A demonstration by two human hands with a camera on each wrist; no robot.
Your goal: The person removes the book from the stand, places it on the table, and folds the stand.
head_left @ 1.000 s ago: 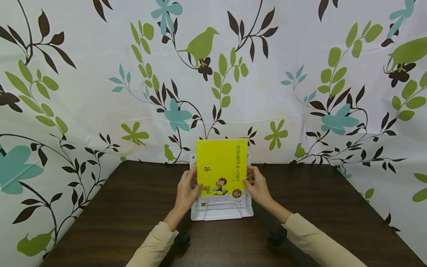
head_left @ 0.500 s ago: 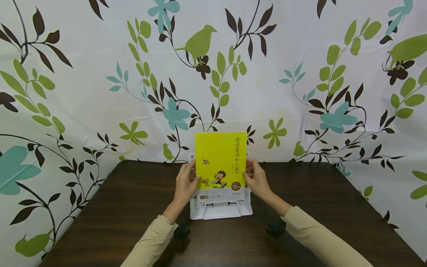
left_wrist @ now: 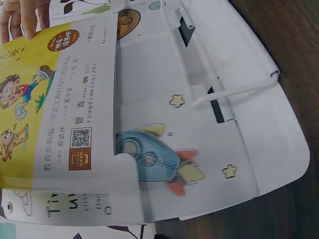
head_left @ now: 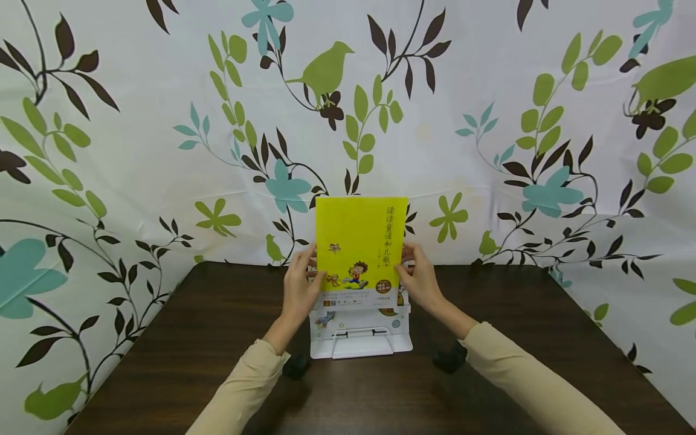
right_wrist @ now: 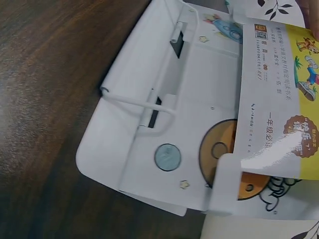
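Observation:
A yellow book [head_left: 353,241] with a white lower band and cartoon figures is held upright between two hands. My left hand [head_left: 299,287] grips its left edge, thumb on the front cover. At the right edge my right hand [head_left: 424,281] grips the same way. Behind and below the book stands a white book stand [head_left: 361,344], printed with a blue rocket [left_wrist: 154,157] and an orange planet [right_wrist: 214,144]. Its white wire holder [left_wrist: 234,92] crosses the ledge. The book's bottom edge is above that ledge, overlapping the stand's back panel in the head view.
The stand rests on a dark wooden table [head_left: 228,362]. Behind the table hangs a white curtain [head_left: 435,151] patterned with leaves and birds. Dark objects [head_left: 450,357] sit under both wrists in the head view.
Both hands have raised the book up from the stand's ledge, uncovering more of the printed back panel. The stand has stayed where it was.

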